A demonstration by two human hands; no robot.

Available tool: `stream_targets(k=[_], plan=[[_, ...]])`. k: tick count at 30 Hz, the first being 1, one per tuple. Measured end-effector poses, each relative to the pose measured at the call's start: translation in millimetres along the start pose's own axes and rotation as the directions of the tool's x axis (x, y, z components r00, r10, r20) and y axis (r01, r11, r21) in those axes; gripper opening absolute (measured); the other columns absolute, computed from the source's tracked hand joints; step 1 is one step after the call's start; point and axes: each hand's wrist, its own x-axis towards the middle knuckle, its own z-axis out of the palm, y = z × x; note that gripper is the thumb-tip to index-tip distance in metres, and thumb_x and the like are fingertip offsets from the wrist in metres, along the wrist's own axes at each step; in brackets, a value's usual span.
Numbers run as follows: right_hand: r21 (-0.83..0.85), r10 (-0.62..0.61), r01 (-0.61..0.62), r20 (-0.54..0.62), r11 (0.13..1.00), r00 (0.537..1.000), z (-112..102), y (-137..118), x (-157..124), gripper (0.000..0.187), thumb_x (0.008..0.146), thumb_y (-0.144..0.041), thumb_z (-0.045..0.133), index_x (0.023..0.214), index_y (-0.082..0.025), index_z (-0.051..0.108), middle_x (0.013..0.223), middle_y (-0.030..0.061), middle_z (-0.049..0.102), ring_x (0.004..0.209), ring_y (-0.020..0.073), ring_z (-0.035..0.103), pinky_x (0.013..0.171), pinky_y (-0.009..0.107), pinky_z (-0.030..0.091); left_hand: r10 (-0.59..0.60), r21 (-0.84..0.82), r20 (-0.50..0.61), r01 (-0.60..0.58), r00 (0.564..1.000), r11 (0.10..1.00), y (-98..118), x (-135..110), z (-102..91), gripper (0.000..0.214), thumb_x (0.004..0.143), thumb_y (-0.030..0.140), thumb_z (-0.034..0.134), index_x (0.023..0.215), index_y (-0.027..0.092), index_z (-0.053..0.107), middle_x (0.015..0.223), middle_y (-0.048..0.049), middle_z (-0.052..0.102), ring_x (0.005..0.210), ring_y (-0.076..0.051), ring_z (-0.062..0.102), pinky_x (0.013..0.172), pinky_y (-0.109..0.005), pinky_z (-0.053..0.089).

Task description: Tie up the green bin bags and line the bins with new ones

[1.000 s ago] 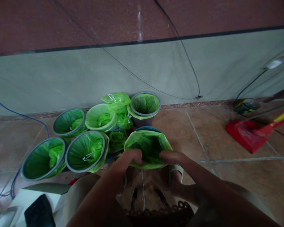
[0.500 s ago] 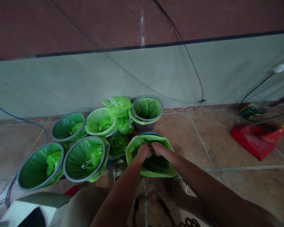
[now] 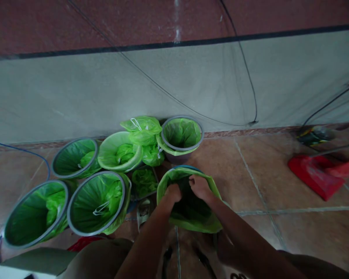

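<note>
The left hand [image 3: 173, 192] and right hand [image 3: 200, 186] are curled inside the bag [image 3: 196, 226] at near centre, whether gripping it I cannot tell, and lining looks well along, the bag spread over the blue bin [image 3: 189, 167] but lacking the grey ring [image 3: 182, 148] that tops the far bin [image 3: 178, 157].

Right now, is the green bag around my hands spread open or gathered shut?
Spread open: the green bag gapes wide, its light edge forming a broad ring, with your left hand and right hand apart inside it.
</note>
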Motion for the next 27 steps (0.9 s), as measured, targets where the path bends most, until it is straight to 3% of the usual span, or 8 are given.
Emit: stream_targets(k=[2,4,7,8,10,13,19,27], plan=[[-0.016,-0.048,0.047,-0.088,0.999,0.995,-13.5,-5.8,-6.0,0.030,0.095,-0.021,0.042,0.107,-0.017,0.069,0.104,0.0083,0.072,0.095,0.0198,0.065,0.087,0.027,0.042,-0.017,0.040,0.010,0.016,1.000,0.999,12.7,-12.6,-11.8,0.022,0.084,0.025,0.057,0.093,0.010,0.071,0.097,-0.0196,0.072,0.098,-0.034,0.068,0.086,-0.041,0.053],[-0.057,-0.084,0.072,-0.223,0.996,0.971,-25.1,-8.3,-7.8,0.031,0.096,-0.025,0.040,0.108,-0.019,0.068,0.104,0.0085,0.070,0.096,0.0206,0.062,0.086,0.028,0.040,-0.039,0.020,-0.157,0.043,0.987,0.999,22.9,-23.6,-21.3,0.030,0.090,0.025,0.048,0.106,0.011,0.068,0.105,-0.0182,0.071,0.103,-0.030,0.066,0.089,-0.039,0.050],[-0.164,-0.113,0.061,-0.330,0.985,0.937,-33.6,-3.5,0.1,0.026,0.092,-0.030,0.050,0.108,-0.018,0.067,0.111,0.0121,0.066,0.106,0.0261,0.053,0.091,0.034,0.036,-0.077,-0.009,-0.546,0.086,0.834,0.996,24.6,-29.1,-30.6,0.041,0.090,0.023,0.047,0.128,0.011,0.056,0.122,-0.0176,0.064,0.116,-0.029,0.058,0.100,-0.040,0.043],[-0.194,-0.114,0.053,-0.319,0.980,0.941,-33.9,-0.1,4.6,0.024,0.091,-0.031,0.053,0.105,-0.018,0.068,0.111,0.0127,0.065,0.107,0.0273,0.050,0.092,0.036,0.035,-0.102,-0.020,-0.624,0.115,0.775,0.993,21.1,-27.5,-32.4,0.045,0.088,0.022,0.050,0.131,0.010,0.053,0.125,-0.0185,0.062,0.118,-0.030,0.056,0.101,-0.040,0.042],[-0.211,-0.110,0.052,-0.275,0.976,0.955,-32.3,7.1,14.0,0.021,0.091,-0.030,0.053,0.098,-0.018,0.069,0.109,0.0121,0.065,0.107,0.0270,0.049,0.092,0.036,0.034,-0.152,-0.049,-0.652,0.159,0.743,0.986,10.0,-20.2,-34.6,0.043,0.088,0.022,0.050,0.129,0.008,0.055,0.122,-0.0190,0.063,0.116,-0.031,0.056,0.099,-0.041,0.042],[-0.113,-0.106,0.081,-0.241,0.990,0.965,-29.7,14.5,26.1,0.025,0.094,-0.028,0.047,0.090,-0.019,0.069,0.102,0.0093,0.068,0.101,0.0222,0.054,0.090,0.032,0.036,-0.203,-0.110,-0.584,0.172,0.786,0.979,-8.1,-6.3,-36.0,0.031,0.092,0.019,0.041,0.110,0.011,0.066,0.109,-0.0161,0.068,0.106,-0.027,0.062,0.092,-0.035,0.045],[0.119,0.064,-0.042,-0.190,0.992,0.980,-29.5,17.2,54.5,0.025,0.094,-0.031,0.048,0.097,-0.019,0.070,0.092,0.0068,0.073,0.083,0.0176,0.064,0.074,0.025,0.042,-0.307,-0.257,-0.535,0.195,0.787,0.947,-25.2,13.8,-41.7,0.031,0.092,0.023,0.042,0.102,0.015,0.071,0.104,-0.0129,0.073,0.096,-0.023,0.067,0.082,-0.029,0.047],[0.475,0.223,-0.175,-0.045,0.862,0.974,-18.6,30.0,84.2,0.011,0.079,-0.020,0.062,0.083,-0.018,0.072,0.086,0.0052,0.074,0.078,0.0167,0.068,0.069,0.023,0.048,-0.258,-0.190,-0.247,0.214,0.934,0.958,-50.0,41.5,-59.4,0.023,0.083,0.020,0.054,0.089,0.017,0.075,0.091,-0.0089,0.076,0.092,-0.022,0.069,0.073,-0.026,0.049]])
